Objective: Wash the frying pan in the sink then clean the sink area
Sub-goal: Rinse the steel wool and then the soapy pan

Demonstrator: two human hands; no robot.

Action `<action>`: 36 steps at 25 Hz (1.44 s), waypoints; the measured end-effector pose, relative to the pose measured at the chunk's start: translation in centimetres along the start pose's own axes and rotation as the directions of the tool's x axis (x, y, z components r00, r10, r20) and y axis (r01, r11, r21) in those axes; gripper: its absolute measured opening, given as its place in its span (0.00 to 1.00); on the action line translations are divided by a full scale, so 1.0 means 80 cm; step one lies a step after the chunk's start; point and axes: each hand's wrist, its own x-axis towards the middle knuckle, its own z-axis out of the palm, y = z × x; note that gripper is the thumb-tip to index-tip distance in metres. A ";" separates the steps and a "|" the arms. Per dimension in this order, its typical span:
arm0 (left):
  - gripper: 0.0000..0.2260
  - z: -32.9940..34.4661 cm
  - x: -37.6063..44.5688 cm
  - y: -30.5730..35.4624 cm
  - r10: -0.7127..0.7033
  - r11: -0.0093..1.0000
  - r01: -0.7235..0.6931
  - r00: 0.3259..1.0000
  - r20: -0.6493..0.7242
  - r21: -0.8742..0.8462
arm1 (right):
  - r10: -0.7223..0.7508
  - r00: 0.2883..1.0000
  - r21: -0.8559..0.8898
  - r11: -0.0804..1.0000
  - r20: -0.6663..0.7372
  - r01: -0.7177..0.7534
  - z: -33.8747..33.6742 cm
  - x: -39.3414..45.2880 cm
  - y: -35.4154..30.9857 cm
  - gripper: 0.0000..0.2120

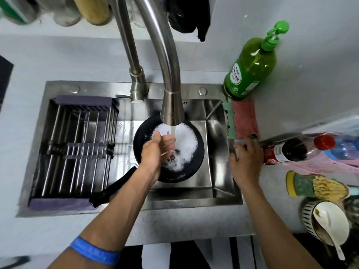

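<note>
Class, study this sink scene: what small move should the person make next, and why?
Probably bring the right hand, now at the sink's right edge, down to the frying pan. The pan is full of suds under running water, and only the open left hand is in it, so scrubbing likely follows.

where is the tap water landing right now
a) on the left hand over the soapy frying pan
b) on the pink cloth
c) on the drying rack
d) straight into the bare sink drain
a: the stream from the faucet hits the left hand, held over the foam-filled frying pan in the sink.
</note>
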 end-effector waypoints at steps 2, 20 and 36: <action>0.19 -0.024 -0.010 -0.008 0.009 0.998 -0.007 0.999 -0.041 0.060 | 0.053 0.997 0.438 0.896 0.062 -0.075 -0.017 -0.016 -0.063 0.17; 0.10 -0.179 0.012 -0.055 0.231 -0.131 0.049 0.973 -0.017 0.990 | -0.324 0.946 0.733 0.646 0.010 0.214 -0.119 0.040 -0.266 0.12; 0.29 -0.175 -0.085 -0.007 -0.095 0.567 -0.099 0.978 0.184 0.818 | -0.297 0.943 0.583 0.797 0.147 0.160 -0.152 0.068 -0.262 0.05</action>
